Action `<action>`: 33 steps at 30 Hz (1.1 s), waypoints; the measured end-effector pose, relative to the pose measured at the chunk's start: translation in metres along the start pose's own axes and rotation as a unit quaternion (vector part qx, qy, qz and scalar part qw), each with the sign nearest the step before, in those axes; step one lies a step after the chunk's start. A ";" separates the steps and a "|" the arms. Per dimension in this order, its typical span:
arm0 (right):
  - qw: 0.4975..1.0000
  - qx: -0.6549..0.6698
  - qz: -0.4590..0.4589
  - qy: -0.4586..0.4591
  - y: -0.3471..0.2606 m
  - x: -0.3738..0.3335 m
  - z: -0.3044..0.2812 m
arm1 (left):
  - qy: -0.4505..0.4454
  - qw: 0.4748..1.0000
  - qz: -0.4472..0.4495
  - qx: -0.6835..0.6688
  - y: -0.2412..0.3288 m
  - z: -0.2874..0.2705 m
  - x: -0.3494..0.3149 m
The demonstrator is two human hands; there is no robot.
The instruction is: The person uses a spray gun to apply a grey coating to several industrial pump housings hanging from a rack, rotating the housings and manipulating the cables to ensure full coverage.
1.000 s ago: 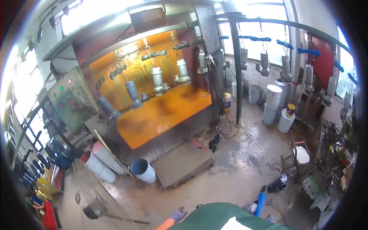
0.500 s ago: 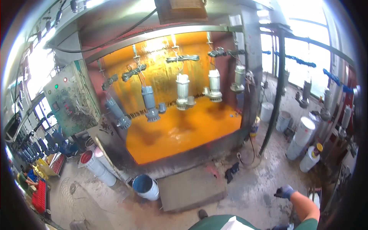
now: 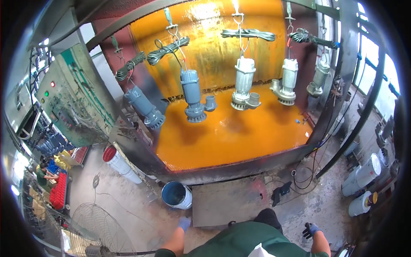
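1. Head view: the left hand (image 3: 184, 222) hangs at lower centre. The bucket (image 3: 184, 201) is just above it and slightly left; I see no contact.
2. The bucket stands mouth-up on the floor, its long axis leaning a little in the frame. Just right of it lies the board (image 3: 231, 202), long side running left to right.
3. The left hand is the nearer one to the bucket. The right hand (image 3: 311, 230), lower right, is nearest the black bundle (image 3: 280, 193), which lies up and left of it, apart, beside the board.
4. The right grip is loosely spread, with nothing visible in it. How open the left grip is, I can't tell.
5. Pumps (image 3: 243, 79) hang across the top, well apart from both hands.
6. Half a second earlier, no left hand showed, and the right sat higher. The pumps now look larger and higher; the bucket shows farther up and right.
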State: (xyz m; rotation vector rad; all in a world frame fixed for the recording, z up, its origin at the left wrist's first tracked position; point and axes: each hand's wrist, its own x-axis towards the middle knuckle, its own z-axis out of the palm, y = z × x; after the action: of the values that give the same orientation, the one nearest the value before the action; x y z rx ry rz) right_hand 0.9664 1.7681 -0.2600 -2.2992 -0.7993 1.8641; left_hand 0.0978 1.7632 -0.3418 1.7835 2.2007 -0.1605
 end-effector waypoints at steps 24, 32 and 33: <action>0.604 0.310 -0.538 0.499 -0.603 0.141 -0.669 | -0.054 0.923 -0.117 -0.362 0.236 -0.229 0.135; 0.796 0.418 -0.428 0.090 -0.660 0.183 -0.585 | -0.072 0.912 -0.236 -0.328 0.216 -0.219 0.078; 0.804 0.421 -0.416 0.061 -0.655 0.186 -0.579 | -0.073 0.912 -0.253 -0.314 0.211 -0.211 0.062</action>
State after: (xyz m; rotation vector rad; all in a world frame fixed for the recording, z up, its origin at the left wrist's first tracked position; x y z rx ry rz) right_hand 1.3027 2.5633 -0.0311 -1.1874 -0.6067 1.2362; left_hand 0.2568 1.9253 -0.1389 0.8212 2.2090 0.2706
